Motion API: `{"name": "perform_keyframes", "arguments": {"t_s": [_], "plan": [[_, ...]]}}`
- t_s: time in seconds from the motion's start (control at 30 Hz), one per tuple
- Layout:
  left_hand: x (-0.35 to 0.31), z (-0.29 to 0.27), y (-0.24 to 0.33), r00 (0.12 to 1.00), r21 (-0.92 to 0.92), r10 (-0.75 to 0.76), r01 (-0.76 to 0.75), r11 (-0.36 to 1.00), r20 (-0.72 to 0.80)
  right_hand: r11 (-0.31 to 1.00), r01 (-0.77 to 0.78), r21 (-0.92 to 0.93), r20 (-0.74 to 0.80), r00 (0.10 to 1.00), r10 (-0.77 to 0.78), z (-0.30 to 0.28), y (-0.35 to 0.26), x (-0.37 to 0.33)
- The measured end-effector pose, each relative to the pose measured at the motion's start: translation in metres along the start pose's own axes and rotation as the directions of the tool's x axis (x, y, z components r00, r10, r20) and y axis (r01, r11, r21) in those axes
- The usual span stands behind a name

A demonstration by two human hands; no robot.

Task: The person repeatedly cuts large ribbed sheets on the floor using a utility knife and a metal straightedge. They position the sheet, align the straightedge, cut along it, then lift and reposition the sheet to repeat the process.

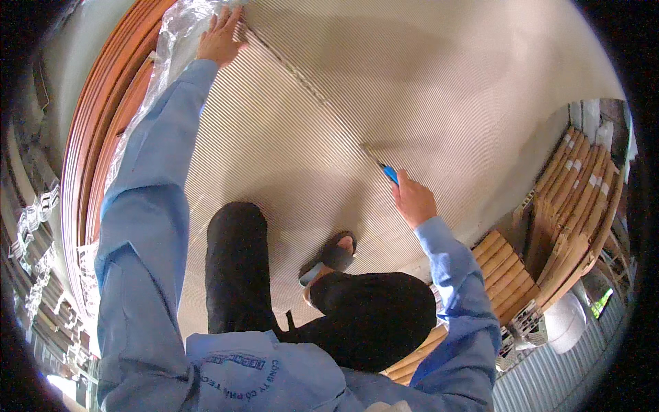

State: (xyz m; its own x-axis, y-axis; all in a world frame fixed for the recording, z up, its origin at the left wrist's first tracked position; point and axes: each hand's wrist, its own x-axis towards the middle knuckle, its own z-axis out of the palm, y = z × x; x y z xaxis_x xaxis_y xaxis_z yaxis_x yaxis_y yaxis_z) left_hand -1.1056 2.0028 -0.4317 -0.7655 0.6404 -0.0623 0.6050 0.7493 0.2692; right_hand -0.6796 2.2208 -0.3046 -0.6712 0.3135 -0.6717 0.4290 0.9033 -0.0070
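Note:
A wide beige sheet of ribbed cardboard (494, 89) spreads out beneath my arms and legs. Across it a dark slit (302, 81) slants from the far left down to a blue-handled utility knife (390, 174). My right hand (415, 200) is closed around that knife, its tip at the near end of the slit. At the far left, my left hand (220, 42) lies flat with fingers stretched, beside the slit's far end. Clear plastic film (180, 33) borders this hand, along the sheet's left edge.
Reddish-brown moulded wood (93, 137) stands along the left. Brown taped bundles (576, 196) are stacked at the right, near a slatted brown stack (504, 275) and a white rounded object (564, 321). My black-trousered knee (237, 247) and sandalled foot (338, 253) are over the sheet.

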Motion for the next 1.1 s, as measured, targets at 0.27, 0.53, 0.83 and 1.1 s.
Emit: {"name": "perform_keyframes", "arguments": {"t_s": [0.27,0.53,0.83,1.1], "plan": [[-0.071,0.016,0.091,0.927,-0.068,0.375,-0.372,0.926,0.035,0.999,0.036,0.031,-0.148,0.988,-0.031,0.047,0.008,-0.013],[-0.078,0.037,0.092,0.914,-0.101,0.405,-0.405,0.909,-0.019,0.998,-0.013,0.063,-0.152,0.988,0.023,0.098,0.066,-0.078],[-0.078,0.048,0.091,0.908,-0.077,0.416,-0.419,0.905,-0.051,0.985,-0.164,0.052,-0.069,0.984,0.167,0.178,0.163,-0.185],[-0.077,0.048,0.095,0.844,-0.108,0.521,-0.534,0.839,-0.129,0.933,-0.360,-0.008,0.077,0.930,0.359,0.256,0.255,-0.299]]}}
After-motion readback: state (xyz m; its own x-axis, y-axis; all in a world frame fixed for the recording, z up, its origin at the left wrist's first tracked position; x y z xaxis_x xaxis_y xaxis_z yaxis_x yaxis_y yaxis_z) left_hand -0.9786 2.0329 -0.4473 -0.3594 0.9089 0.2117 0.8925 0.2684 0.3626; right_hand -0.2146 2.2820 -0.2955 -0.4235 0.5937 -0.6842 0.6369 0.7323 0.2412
